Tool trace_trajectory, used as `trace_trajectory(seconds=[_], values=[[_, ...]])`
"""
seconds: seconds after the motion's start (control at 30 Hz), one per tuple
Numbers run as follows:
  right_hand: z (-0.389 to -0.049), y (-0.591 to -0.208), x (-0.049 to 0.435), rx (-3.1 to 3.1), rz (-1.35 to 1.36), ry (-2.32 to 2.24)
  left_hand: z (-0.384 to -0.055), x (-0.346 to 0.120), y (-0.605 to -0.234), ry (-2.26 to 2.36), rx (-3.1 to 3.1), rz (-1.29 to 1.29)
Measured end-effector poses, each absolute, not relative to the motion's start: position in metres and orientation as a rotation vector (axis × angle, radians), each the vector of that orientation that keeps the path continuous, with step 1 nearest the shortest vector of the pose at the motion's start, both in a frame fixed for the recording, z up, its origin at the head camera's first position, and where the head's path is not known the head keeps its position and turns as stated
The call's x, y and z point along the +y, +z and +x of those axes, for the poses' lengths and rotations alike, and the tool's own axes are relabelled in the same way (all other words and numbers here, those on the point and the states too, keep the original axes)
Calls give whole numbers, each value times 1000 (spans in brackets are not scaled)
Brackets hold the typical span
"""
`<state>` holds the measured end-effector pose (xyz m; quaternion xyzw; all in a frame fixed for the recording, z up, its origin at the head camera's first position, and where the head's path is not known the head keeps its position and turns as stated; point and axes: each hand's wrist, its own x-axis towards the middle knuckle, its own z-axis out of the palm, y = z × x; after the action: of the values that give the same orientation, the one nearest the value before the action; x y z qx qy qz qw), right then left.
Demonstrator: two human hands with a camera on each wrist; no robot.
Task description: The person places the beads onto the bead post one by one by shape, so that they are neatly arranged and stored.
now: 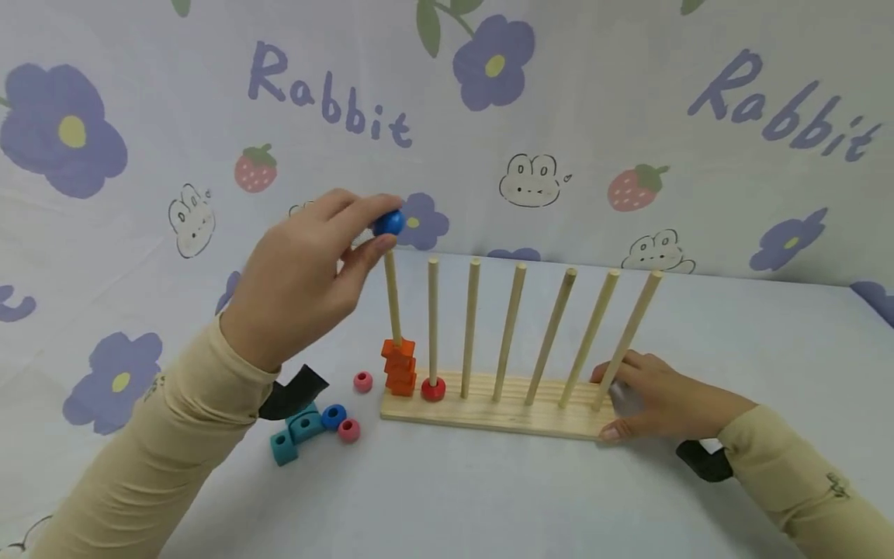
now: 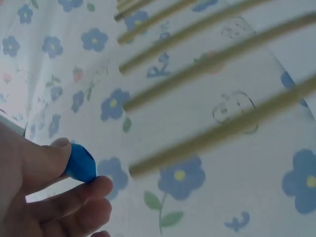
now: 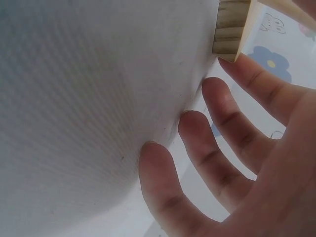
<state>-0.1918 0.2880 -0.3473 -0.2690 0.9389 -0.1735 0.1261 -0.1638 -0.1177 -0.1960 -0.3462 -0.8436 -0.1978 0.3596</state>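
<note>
Left of centre, the left hand point(image 1: 300, 268) pinches a blue bead point(image 1: 390, 223) above the leftmost peg point(image 1: 393, 299), a gap between them. At lower right, the right hand point(image 1: 667, 397) grips the wooden pegboard point(image 1: 489, 419) by opposite edges.

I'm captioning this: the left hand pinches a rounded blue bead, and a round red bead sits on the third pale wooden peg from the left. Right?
Not the third: the head view shows the round red bead on the second pale wooden peg from the left. The left hand does pinch the rounded blue bead.
</note>
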Motion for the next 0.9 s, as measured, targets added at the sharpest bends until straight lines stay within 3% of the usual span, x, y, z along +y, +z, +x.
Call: trace_trajectory(seconds=[0.27,0.9], values=[[-192,-350,289,2738,-816,-506,-160,-87,-202,-463,-2238,-958],[-191,-346,286,2726,-767,-510,-159,-83,-211,-366,-2230,-909]])
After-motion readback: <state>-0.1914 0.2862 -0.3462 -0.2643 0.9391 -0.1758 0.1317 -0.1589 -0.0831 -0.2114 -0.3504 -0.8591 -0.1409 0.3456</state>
